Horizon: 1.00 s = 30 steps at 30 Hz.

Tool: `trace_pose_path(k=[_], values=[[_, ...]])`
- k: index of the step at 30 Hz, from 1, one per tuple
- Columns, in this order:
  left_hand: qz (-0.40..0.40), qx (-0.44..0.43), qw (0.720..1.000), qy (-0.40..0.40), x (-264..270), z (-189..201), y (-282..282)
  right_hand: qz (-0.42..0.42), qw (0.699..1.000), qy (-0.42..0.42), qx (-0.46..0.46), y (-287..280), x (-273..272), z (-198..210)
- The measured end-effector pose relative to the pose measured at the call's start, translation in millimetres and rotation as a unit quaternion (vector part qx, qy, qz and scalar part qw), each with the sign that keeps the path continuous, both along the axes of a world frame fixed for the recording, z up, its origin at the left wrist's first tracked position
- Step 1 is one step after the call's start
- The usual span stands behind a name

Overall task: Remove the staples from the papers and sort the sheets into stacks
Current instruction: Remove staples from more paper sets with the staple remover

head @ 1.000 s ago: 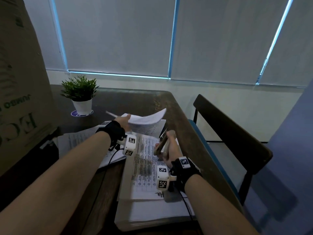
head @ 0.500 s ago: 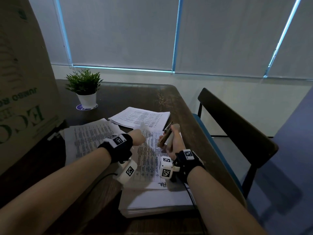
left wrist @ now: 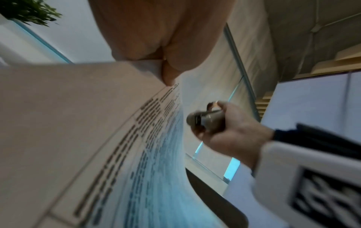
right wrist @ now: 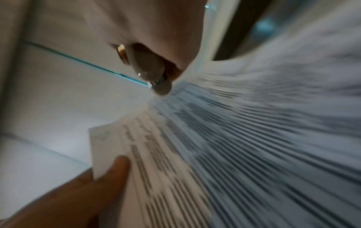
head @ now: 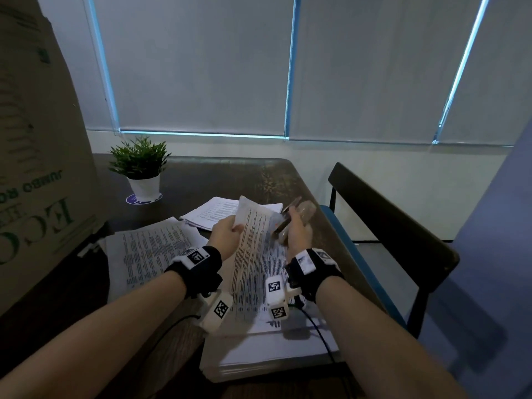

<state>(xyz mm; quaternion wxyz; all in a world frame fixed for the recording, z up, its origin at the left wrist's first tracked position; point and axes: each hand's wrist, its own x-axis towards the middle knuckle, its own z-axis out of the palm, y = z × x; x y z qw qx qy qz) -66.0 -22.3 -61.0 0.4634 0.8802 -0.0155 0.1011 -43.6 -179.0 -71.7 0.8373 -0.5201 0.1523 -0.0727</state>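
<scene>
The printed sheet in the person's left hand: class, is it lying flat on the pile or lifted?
Lifted. The left hand pinches the printed sheet at its far corner, which stands curled up above the pile.

A potted plant (head: 140,168) and a cardboard box (head: 37,156) stand on the dark table (head: 218,180), beside a chair (head: 394,223).

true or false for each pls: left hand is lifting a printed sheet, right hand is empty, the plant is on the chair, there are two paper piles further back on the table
1. The left hand is lifting a printed sheet. True; it pinches the sheet's top corner.
2. The right hand is empty. False; it grips a staple remover.
3. The potted plant is on the chair. False; it stands on the table.
4. Two paper piles lie further back. True: the far pile and the left pile.
</scene>
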Motion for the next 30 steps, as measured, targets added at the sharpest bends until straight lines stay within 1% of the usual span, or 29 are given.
trace_pose_path(k=[1, 2, 4, 6, 8, 11, 14, 18, 21, 28, 30], values=[[-0.009, -0.002, 1.0, -0.011, -4, 4, -3, -0.034, 0.998, -0.051, -0.024, -2, -2, 14], [-0.02, -0.004, 1.0, -0.022, -8, 7, -5, -0.051, 0.993, -0.102, -0.038, -4, -3, 30], [-0.044, -0.012, 0.998, -0.044, -19, 17, -14, -0.037, 0.98, -0.177, -0.077, -4, -4, 61], [-0.063, -0.006, 0.995, -0.079, -25, 28, -22, -0.002, 0.967, -0.209, -0.147, -3, -3, 85], [-0.074, -0.003, 0.992, -0.104, -28, 39, -27, 0.024, 0.952, -0.231, -0.198, 0, -5, 98], [-0.094, -0.029, 0.987, -0.123, -35, 52, -32, 0.042, 0.94, -0.271, -0.203, 5, -12, 110], [-0.107, -0.021, 0.983, -0.147, -39, 60, -34, 0.018, 0.93, -0.299, -0.212, 10, -17, 118], [-0.113, -0.002, 0.981, -0.155, -42, 67, -39, -0.016, 0.915, -0.325, -0.239, 15, -26, 128], [-0.103, 0.01, 0.982, -0.157, -45, 69, -43, -0.043, 0.914, -0.326, -0.236, 16, -31, 133], [-0.087, -0.023, 0.979, -0.181, -51, 70, -48, -0.072, 0.907, -0.344, -0.232, 19, -32, 140], [-0.104, -0.028, 0.978, -0.179, -54, 70, -48, -0.069, 0.906, -0.342, -0.238, 19, -30, 140]])
